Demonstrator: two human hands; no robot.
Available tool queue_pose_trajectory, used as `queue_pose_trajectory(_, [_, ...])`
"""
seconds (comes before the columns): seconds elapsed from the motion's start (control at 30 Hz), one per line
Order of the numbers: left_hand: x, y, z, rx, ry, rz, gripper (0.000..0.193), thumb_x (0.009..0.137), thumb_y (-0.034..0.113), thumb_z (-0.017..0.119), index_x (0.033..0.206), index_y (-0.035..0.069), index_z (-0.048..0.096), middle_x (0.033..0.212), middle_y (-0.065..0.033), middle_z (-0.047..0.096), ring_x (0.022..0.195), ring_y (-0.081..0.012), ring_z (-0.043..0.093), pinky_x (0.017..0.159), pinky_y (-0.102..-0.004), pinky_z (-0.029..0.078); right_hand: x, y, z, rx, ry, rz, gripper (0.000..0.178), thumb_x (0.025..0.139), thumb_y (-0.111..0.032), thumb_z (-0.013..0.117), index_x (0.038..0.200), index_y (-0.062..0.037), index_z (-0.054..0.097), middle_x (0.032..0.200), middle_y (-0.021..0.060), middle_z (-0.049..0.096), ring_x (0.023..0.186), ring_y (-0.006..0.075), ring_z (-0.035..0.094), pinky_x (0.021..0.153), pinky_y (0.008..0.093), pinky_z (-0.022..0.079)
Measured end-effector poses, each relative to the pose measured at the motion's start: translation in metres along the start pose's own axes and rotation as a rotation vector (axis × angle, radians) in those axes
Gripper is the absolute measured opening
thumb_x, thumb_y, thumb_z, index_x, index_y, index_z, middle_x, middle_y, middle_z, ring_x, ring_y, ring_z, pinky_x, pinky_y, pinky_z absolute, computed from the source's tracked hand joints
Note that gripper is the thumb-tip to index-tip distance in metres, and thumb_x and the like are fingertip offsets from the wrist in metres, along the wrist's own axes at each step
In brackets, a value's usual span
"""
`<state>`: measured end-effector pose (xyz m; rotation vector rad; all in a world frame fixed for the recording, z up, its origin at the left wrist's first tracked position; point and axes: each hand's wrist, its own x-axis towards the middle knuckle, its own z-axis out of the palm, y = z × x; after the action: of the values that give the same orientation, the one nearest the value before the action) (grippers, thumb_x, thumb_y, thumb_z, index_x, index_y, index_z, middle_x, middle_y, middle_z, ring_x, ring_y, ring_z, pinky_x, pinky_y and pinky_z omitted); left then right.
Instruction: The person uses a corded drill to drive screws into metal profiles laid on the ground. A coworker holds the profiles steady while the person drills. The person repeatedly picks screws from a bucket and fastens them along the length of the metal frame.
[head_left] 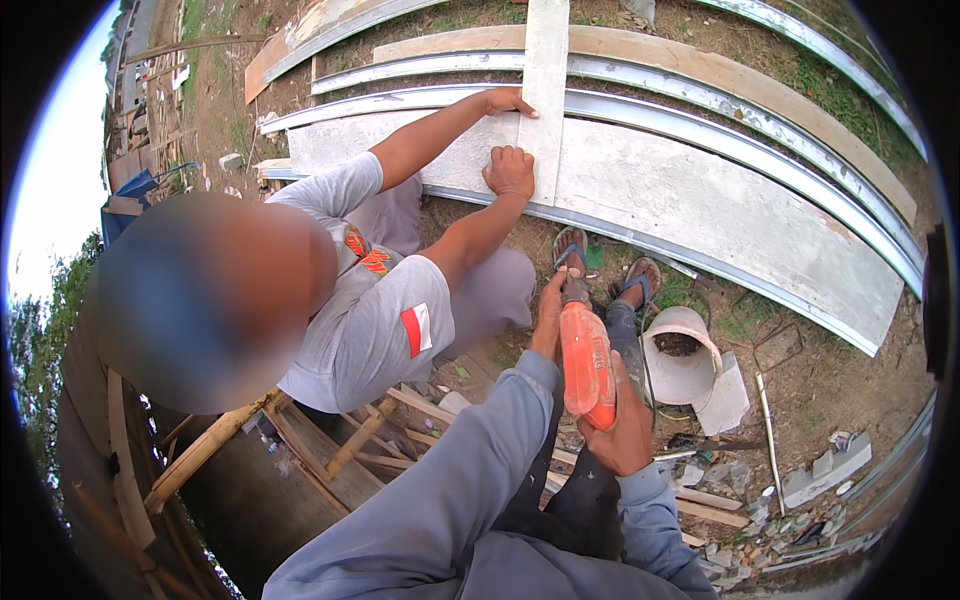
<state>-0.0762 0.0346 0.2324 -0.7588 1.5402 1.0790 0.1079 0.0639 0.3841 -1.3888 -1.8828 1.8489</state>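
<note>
An orange power tool (588, 355) with a grey metal head is held in front of my body, head pointing away from me. My left hand (549, 312) is closed at its front, beside the head. Around the rear of its body my right hand (622, 428) is wrapped. Whether it is a grinder or a drill I cannot tell. Beyond my feet lies a wide grey-white board (720, 215) on metal channels. Across it rests a narrow pale strip (545, 90). A co-worker at my left presses the strip's left edge with two hands (510, 172).
Long metal channels (700, 92) and wooden planks (650, 48) run beyond the board. A whitish bucket (682, 345) lies on its side near my right foot. Broken board pieces (830, 470) litter the ground at right. Timber and bamboo poles (210, 450) stand at the lower left.
</note>
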Motion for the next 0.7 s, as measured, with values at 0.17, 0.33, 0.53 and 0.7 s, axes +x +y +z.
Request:
queue_pose_trajectory(0.17, [0.001,0.003,0.0,-0.059,-0.105,-0.075,0.031,0.096,0.046,0.062,0.098,0.015,0.057,0.078,-0.0006,0.052,0.066,-0.0143,0.051,0.056,-0.0308,0.043,0.01,0.007,0.0,0.062,-0.134,0.16,0.102,0.073,-0.016,0.083,0.158,-0.0064,0.028,0.122,0.024,0.065,0.108,0.0427,0.065,0.092,0.0479,0.052])
queue_pose_trajectory(0.33, [0.056,0.012,-0.012,-0.008,-0.158,-0.013,0.035,0.095,0.047,0.059,0.105,0.014,0.053,0.088,-0.0024,0.048,0.076,-0.0162,0.047,0.064,-0.0336,0.04,0.036,0.019,0.011,0.032,-0.116,0.164,0.103,0.074,-0.023,0.081,0.159,-0.0082,0.025,0.115,0.0247,0.066,0.101,0.0449,0.065,0.089,0.05,0.052])
queue_pose_trajectory(0.53, [0.186,0.041,-0.053,0.05,-0.304,0.093,0.04,0.095,0.048,0.055,0.114,0.014,0.047,0.101,-0.0046,0.043,0.088,-0.0186,0.041,0.074,-0.0369,0.035,0.067,0.068,0.044,0.015,-0.088,0.19,0.096,0.074,-0.021,0.074,0.156,-0.0037,0.028,0.103,0.0229,0.065,0.101,0.0427,0.063,0.086,0.0506,0.053])
queue_pose_trajectory(0.7, [0.285,0.015,-0.068,-0.015,-0.324,0.076,0.045,0.095,0.049,0.052,0.121,0.013,0.043,0.111,-0.0065,0.038,0.098,-0.0205,0.037,0.082,-0.0397,0.032,0.085,0.106,0.075,0.031,-0.022,0.222,0.096,0.06,-0.017,0.073,0.145,0.0089,0.036,0.098,0.024,0.066,0.096,0.0414,0.065,0.085,0.0476,0.053])
